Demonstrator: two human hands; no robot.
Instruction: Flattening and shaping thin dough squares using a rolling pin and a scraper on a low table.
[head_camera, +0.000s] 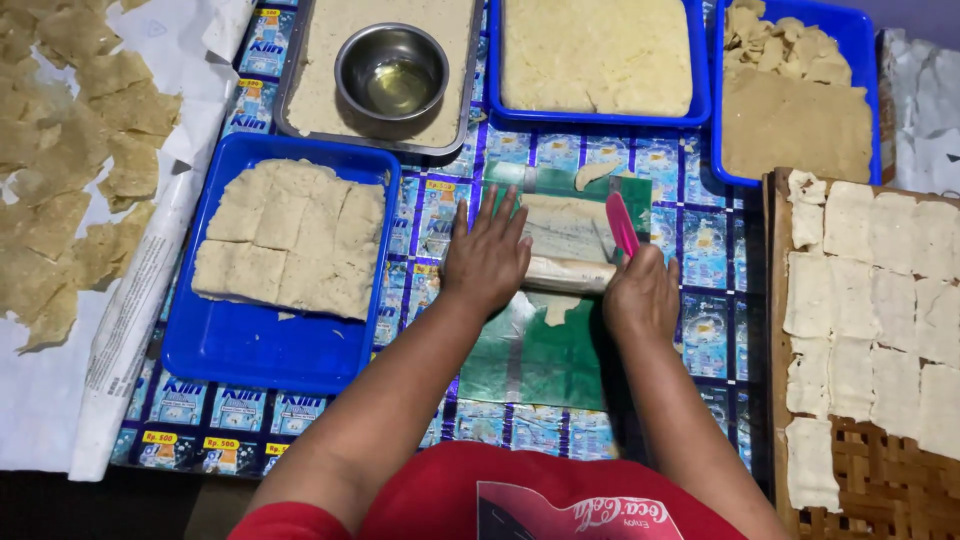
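Fingers of the left hand (487, 258) were spread flat, pressing on a pale thin dough sheet under clear plastic (568, 232). Right hand (640, 295) was closed around a pink flat plastic scraper (621, 224), blade pointing away from the body, at the sheet's right end. Sheet's rolled near edge ran left-right, just ahead of both sets of knuckles; both hands about equally near. Under it lay a green plastic mat (530, 365) on a blue printed sachet-strip table cover (700, 240). Left: blue plastic tray with cut dough squares (285, 245). Right: woven bamboo rack of pale squares (880, 480). Right fingertips hidden behind the hand; scraper's edge contact couldn't be made out.
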